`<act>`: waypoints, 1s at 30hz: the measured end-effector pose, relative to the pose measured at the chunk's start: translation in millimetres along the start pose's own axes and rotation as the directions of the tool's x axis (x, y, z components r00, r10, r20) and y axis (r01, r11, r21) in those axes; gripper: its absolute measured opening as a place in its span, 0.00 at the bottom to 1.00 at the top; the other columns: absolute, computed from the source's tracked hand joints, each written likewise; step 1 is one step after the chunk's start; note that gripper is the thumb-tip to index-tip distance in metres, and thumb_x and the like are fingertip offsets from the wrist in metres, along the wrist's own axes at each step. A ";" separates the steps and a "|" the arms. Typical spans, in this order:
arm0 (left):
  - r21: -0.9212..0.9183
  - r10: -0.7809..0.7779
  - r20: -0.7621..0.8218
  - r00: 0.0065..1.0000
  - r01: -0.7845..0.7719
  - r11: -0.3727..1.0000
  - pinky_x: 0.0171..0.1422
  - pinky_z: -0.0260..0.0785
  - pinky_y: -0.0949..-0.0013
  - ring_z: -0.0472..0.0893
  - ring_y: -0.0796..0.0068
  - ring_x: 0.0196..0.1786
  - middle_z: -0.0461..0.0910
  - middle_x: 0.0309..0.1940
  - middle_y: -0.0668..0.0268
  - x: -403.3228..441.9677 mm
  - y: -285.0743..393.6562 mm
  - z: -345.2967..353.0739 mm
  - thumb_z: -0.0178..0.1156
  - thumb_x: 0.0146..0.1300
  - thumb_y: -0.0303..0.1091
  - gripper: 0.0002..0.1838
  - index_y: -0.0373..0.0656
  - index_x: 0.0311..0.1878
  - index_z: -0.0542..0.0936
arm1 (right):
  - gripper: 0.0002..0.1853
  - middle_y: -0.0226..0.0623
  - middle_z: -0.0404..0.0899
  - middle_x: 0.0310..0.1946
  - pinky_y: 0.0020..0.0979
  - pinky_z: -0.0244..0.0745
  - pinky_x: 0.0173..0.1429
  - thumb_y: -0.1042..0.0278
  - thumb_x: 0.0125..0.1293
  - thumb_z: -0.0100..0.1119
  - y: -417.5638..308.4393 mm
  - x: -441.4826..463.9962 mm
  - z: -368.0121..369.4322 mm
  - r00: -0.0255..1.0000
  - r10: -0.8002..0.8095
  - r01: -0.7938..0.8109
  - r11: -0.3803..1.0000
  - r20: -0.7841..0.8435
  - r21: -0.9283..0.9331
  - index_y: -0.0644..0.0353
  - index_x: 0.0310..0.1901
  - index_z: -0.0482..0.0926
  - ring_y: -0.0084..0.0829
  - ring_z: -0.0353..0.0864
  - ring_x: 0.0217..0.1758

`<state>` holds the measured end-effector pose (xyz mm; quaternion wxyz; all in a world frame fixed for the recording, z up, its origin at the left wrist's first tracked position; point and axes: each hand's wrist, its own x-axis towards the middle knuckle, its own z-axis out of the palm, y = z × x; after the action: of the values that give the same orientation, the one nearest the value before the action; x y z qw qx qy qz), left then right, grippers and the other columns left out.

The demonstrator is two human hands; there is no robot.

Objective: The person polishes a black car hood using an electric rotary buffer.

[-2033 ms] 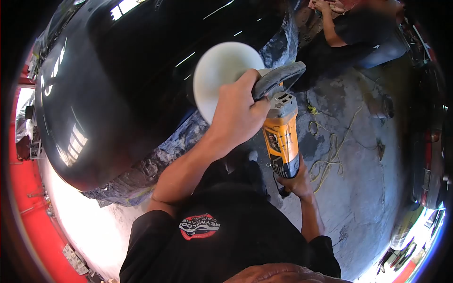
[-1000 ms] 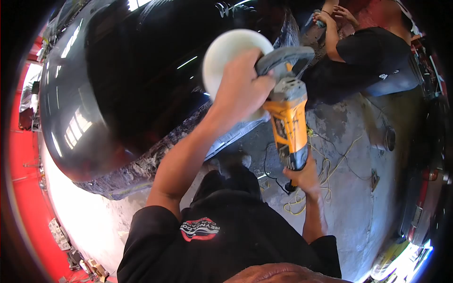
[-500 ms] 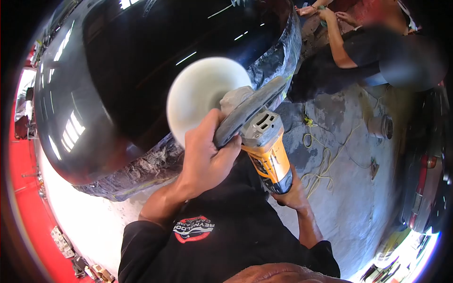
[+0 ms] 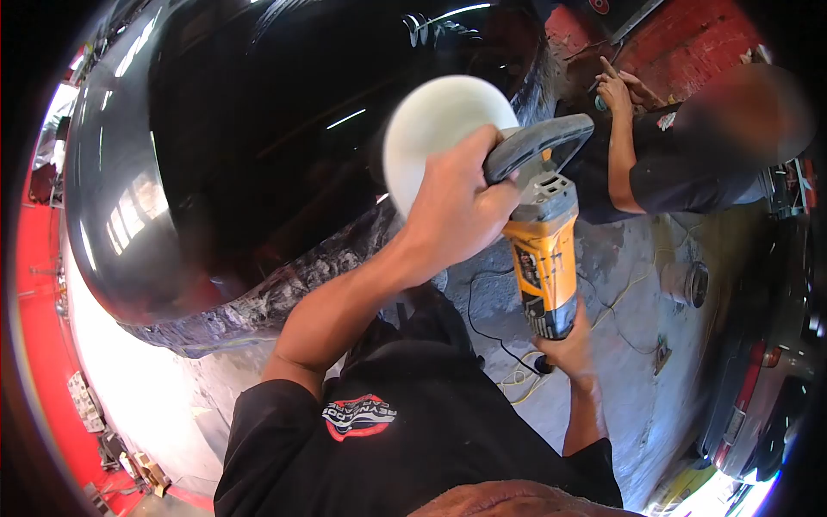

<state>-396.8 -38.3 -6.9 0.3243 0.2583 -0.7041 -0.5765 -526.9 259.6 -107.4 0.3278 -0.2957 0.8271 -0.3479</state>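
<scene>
A yellow and black polisher (image 4: 544, 258) is held between my two hands. Its round white pad (image 4: 435, 121), smeared as if spinning, lies over the glossy black car panel (image 4: 258, 164); whether it touches everywhere I cannot tell. My left hand (image 4: 457, 202) is wrapped round the black loop handle (image 4: 551, 138) near the pad. At the rear end of the body, my right hand (image 4: 568, 349) grips the polisher from below, its fingers partly hidden. A dark cord (image 4: 495, 338) hangs by that rear end.
Crinkled masking film (image 4: 293, 297) edges the panel. At right, a person in a dark shirt (image 4: 689, 172) crouches close by, hands near a red surface. A bucket (image 4: 687, 283) and yellow cord (image 4: 624, 297) are on the grey floor. Another car (image 4: 749, 405) stands at far right.
Both hands have carried the polisher to the right, and its pad has slid right and up across the panel. The other person has shifted and their hands have moved down.
</scene>
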 end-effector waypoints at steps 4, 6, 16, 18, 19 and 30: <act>0.007 0.030 -0.022 0.999 -0.029 1.000 0.35 0.64 0.70 0.73 0.79 0.31 0.76 0.26 0.67 40.6 -0.6 7.9 0.62 0.58 0.28 0.09 0.35 0.40 0.78 | 0.56 0.47 0.80 0.58 0.37 0.75 0.67 0.75 0.42 0.78 -26.8 32.0 -38.7 0.999 -0.005 0.003 0.999 0.044 0.044 0.72 0.76 0.58 0.37 0.82 0.61; -0.035 0.043 -0.048 0.998 -0.044 0.998 0.36 0.67 0.70 0.75 0.79 0.31 0.77 0.26 0.66 58.4 2.1 10.5 0.62 0.58 0.28 0.09 0.35 0.41 0.79 | 0.54 0.42 0.81 0.56 0.33 0.77 0.63 0.76 0.43 0.76 -36.3 40.9 -51.8 0.999 0.001 -0.003 0.999 0.037 0.052 0.71 0.75 0.60 0.31 0.82 0.56; 0.015 0.167 -0.156 0.973 -0.167 0.986 0.38 0.75 0.65 0.82 0.72 0.30 0.84 0.27 0.58 139.7 6.6 -1.9 0.63 0.58 0.32 0.12 0.34 0.41 0.83 | 0.40 0.33 0.83 0.44 0.28 0.78 0.49 0.79 0.46 0.69 -105.5 95.9 -75.4 0.993 -0.061 0.040 0.978 0.098 0.204 0.63 0.67 0.69 0.24 0.82 0.40; -0.044 0.151 -0.176 0.973 -0.161 0.986 0.46 0.78 0.59 0.87 0.56 0.38 0.86 0.33 0.48 138.4 13.2 -4.5 0.63 0.57 0.30 0.13 0.32 0.43 0.85 | 0.37 0.32 0.84 0.43 0.28 0.78 0.41 0.79 0.47 0.70 -112.9 97.6 -73.3 0.994 -0.069 0.051 0.977 0.080 0.208 0.63 0.64 0.72 0.22 0.81 0.35; -0.075 0.139 -0.188 0.972 -0.156 0.985 0.50 0.79 0.56 0.89 0.48 0.43 0.87 0.36 0.43 139.1 16.8 -6.9 0.63 0.57 0.30 0.14 0.31 0.43 0.86 | 0.37 0.32 0.84 0.44 0.28 0.78 0.42 0.79 0.47 0.70 -114.0 94.1 -72.6 0.997 -0.048 0.038 0.988 0.064 0.152 0.63 0.63 0.72 0.22 0.81 0.36; -0.102 -0.005 0.016 1.000 0.006 0.995 0.40 0.73 0.60 0.83 0.66 0.34 0.82 0.28 0.51 16.3 7.4 -13.5 0.61 0.59 0.29 0.11 0.32 0.41 0.80 | 0.49 0.38 0.82 0.52 0.33 0.76 0.62 0.75 0.41 0.75 -59.9 -4.1 -28.7 0.999 0.051 -0.051 0.998 0.008 0.043 0.65 0.71 0.67 0.29 0.82 0.54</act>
<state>-397.2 -57.6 4.6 0.3299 0.2387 -0.6755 -0.6147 -530.2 238.6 -44.4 0.3458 -0.2685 0.8255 -0.3562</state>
